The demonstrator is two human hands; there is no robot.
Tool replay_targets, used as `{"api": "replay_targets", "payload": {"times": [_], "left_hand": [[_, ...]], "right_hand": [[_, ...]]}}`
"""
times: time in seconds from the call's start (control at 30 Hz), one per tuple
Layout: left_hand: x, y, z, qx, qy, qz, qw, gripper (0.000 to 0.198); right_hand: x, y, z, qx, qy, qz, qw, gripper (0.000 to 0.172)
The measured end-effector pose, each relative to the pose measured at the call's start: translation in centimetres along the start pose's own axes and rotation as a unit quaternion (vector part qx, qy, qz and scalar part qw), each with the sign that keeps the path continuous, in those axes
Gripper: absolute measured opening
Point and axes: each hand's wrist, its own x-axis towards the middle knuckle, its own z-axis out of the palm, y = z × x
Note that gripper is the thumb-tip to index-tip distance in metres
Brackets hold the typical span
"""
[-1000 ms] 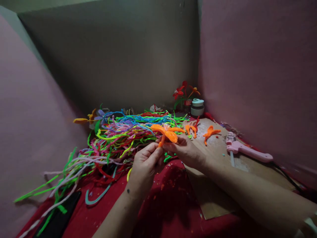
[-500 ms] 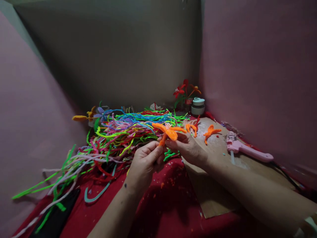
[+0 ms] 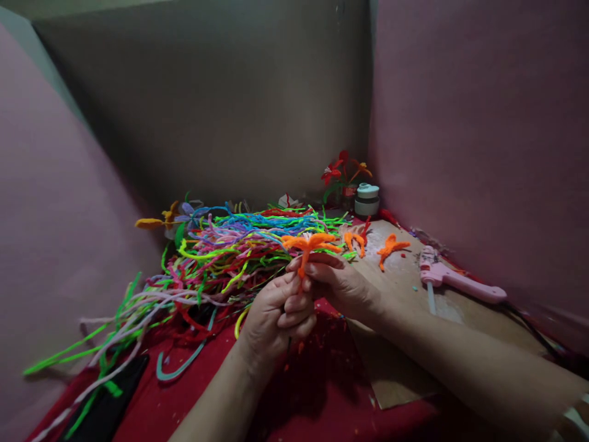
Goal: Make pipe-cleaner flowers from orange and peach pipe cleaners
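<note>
Orange flower: stood upright between my hands, seemingly light, soft, easily bent.
Left hand: pinched the stem, likely the safest hold.
Right hand: my fingertips gripped beneath the petals.

Lower stem of an orange flower partly hidden by the left hand, pale band cut off at near right, black flat thing at near left cut off, specks too small to tell.
</note>
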Motion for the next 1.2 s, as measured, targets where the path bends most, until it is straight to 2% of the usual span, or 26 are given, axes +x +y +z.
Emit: {"api": "replay_targets", "payload": {"times": [0.13, 0.23, 0.3, 0.37, 0.43, 0.47, 0.5, 0.53, 0.67, 0.8, 0.9, 1.0, 1.2], "left_hand": [[0.1, 0.2, -0.1, 0.091, 0.038, 0.025, 0.995, 0.02], [0.2, 0.0, 0.1, 0.215, 0.078, 0.063, 0.972, 0.025], [0.3, -0.4, 0.2, 0.319, 0.12, 0.113, 0.933, 0.024], [0.3, -0.8, 0.2, 0.418, 0.178, 0.181, 0.872, 0.019], [0.4, -1.2, 0.1, 0.482, 0.22, 0.24, 0.813, 0.017], [0.4, -1.3, 0.1, 0.495, 0.228, 0.254, 0.8, 0.019], [0.5, -1.4, 0.0, 0.492, 0.228, 0.255, 0.801, 0.021], [0.5, -1.5, 0.0, 0.473, 0.226, 0.247, 0.815, 0.022], [0.8, -1.3, -0.1, 0.318, 0.213, 0.174, 0.907, 0.023], [0.9, -0.9, -0.4, 0.222, 0.155, 0.114, 0.956, 0.029], [0.8, -0.7, -0.7, 0.168, 0.106, 0.087, 0.976, 0.021], [0.7, -0.8, -0.8, 0.126, 0.092, 0.074, 0.985, 0.018], [0.7, -0.8, -0.7, 0.089, 0.065, 0.065, 0.992, 0.019]], "right_hand": [[-0.1, 0.3, 0.1, -0.019, 0.037, -0.01, 0.999, 0.017], [-0.2, 0.3, 0.5, -0.034, 0.061, -0.01, 0.998, 0.021], [-0.3, 0.1, 0.8, -0.049, 0.083, -0.028, 0.995, 0.021], [-0.3, -0.1, 1.1, -0.074, 0.102, -0.062, 0.99, 0.019], [-0.4, -0.2, 1.2, -0.102, 0.115, -0.088, 0.984, 0.017], [-0.3, -0.2, 1.2, -0.114, 0.12, -0.094, 0.982, 0.017], [-0.3, -0.1, 1.2, -0.124, 0.126, -0.097, 0.979, 0.017], [-0.3, -0.1, 1.1, -0.133, 0.131, -0.098, 0.978, 0.017], [-0.2, 0.1, 0.7, -0.134, 0.099, -0.073, 0.983, 0.021], [-0.1, 0.1, 0.6, -0.115, 0.073, -0.049, 0.989, 0.021], [-0.1, 0.1, 0.6, -0.107, 0.083, -0.052, 0.989, 0.019], [-0.1, 0.2, 0.4, -0.114, 0.082, -0.038, 0.989, 0.022], [0.2, -0.1, -0.6, -0.171, 0.029, -0.071, 0.982, 0.015]]}}
